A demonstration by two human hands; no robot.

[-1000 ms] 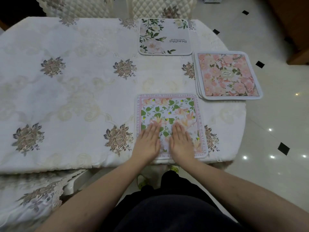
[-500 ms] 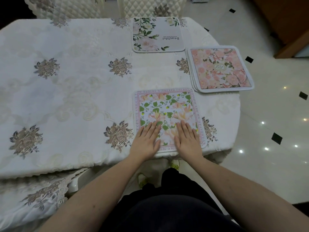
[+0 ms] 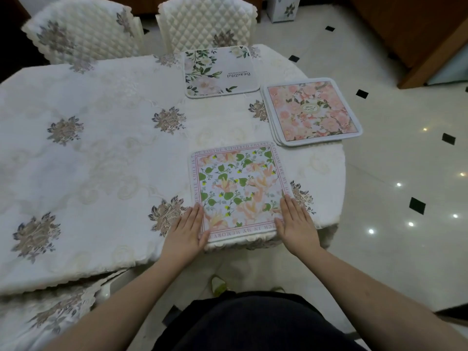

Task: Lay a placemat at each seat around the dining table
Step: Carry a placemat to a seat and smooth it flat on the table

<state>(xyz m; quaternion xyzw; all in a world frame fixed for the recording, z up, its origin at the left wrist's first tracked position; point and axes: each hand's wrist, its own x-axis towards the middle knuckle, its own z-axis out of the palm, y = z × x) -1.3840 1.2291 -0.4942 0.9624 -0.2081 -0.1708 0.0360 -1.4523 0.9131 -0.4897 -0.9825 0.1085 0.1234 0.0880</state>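
Note:
A square placemat with green leaves and orange flowers (image 3: 240,191) lies flat at the table's near edge, right in front of me. My left hand (image 3: 186,229) rests flat with straight fingers on its left near corner. My right hand (image 3: 295,221) lies flat on its right near corner. A white placemat with green sprigs and the word "Beautiful" (image 3: 220,70) lies at the far edge before a chair. A small stack of pink floral placemats (image 3: 312,111) sits at the right end of the table.
The table (image 3: 88,148) wears a white embroidered cloth. Two quilted chairs (image 3: 205,21) stand at the far side, and another covered chair (image 3: 43,315) is at the near left. Tiled floor (image 3: 405,186) lies to the right, with wooden furniture at the top right.
Both hands slid apart from the middle of the near placemat to its left and right near corners. My view tilted up, showing the far chairs.

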